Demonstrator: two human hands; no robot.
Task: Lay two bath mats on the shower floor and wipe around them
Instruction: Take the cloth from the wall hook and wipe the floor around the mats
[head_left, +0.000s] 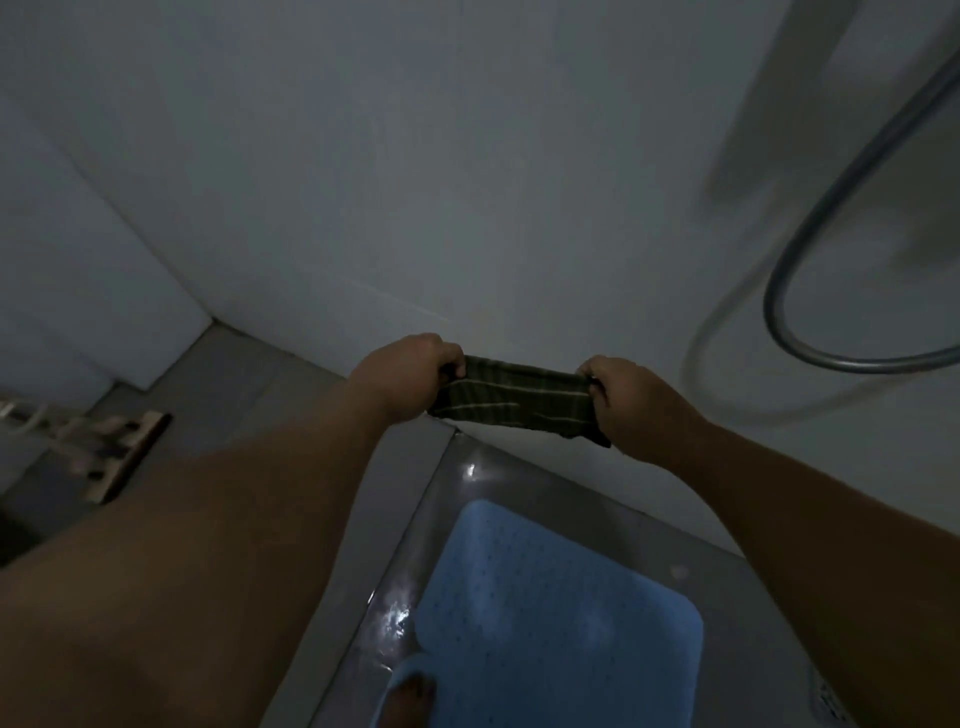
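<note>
A dark green striped cloth (517, 400) is stretched between both hands in front of the white wall. My left hand (402, 376) grips its left end and my right hand (636, 402) grips its right end. Below them a light blue perforated bath mat (550, 613) lies flat on the wet grey shower floor (467, 483). A second blue mat edge (410, 670) overlaps at the bottom, with my foot (410, 701) on it.
A grey shower hose (795, 291) loops down the wall at the right. The raised shower rim (384, 525) runs diagonally. Outside it at the left lies a patterned floor mat (119, 452) on grey tiles. A drain (826, 696) sits at the lower right.
</note>
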